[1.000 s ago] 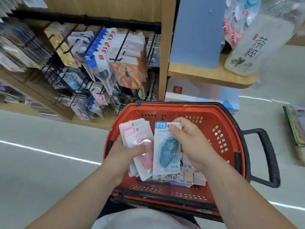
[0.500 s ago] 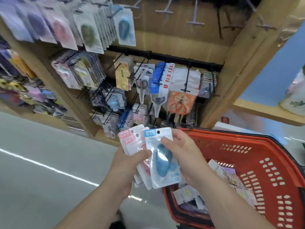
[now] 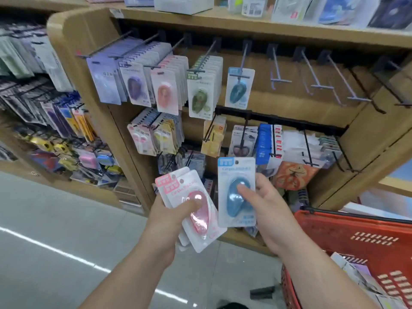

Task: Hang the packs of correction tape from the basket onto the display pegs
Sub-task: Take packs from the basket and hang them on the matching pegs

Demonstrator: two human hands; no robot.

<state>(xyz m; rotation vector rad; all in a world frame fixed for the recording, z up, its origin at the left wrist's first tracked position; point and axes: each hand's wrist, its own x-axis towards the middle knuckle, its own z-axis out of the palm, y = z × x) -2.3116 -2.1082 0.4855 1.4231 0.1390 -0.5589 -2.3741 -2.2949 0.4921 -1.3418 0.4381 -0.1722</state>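
Note:
My left hand (image 3: pixel 166 217) grips a small stack of pink correction tape packs (image 3: pixel 196 210), thumb across the front one. My right hand (image 3: pixel 265 204) holds a single blue correction tape pack (image 3: pixel 236 188) upright, thumb pressed on its blister. Both are in front of the wooden display. On the top row of pegs hang purple, pink (image 3: pixel 166 90) and green (image 3: pixel 200 92) packs, then one blue pack (image 3: pixel 239 88) alone on its peg. To its right several pegs (image 3: pixel 278 70) are bare. The red basket (image 3: pixel 356 230) sits at lower right with more packs (image 3: pixel 361 277) inside.
A lower peg row carries scissors, blue cards and an orange pack (image 3: pixel 294 175). Another rack of stationery (image 3: pixel 55 134) stands to the left. A shelf (image 3: pixel 245 25) above the pegs holds boxes. Grey floor with a white line (image 3: pixel 66 253) lies below left.
The view has swung up from the basket to the peg display. Both hands rose with their packs, and the blue pack has parted from the pink stack to the right.

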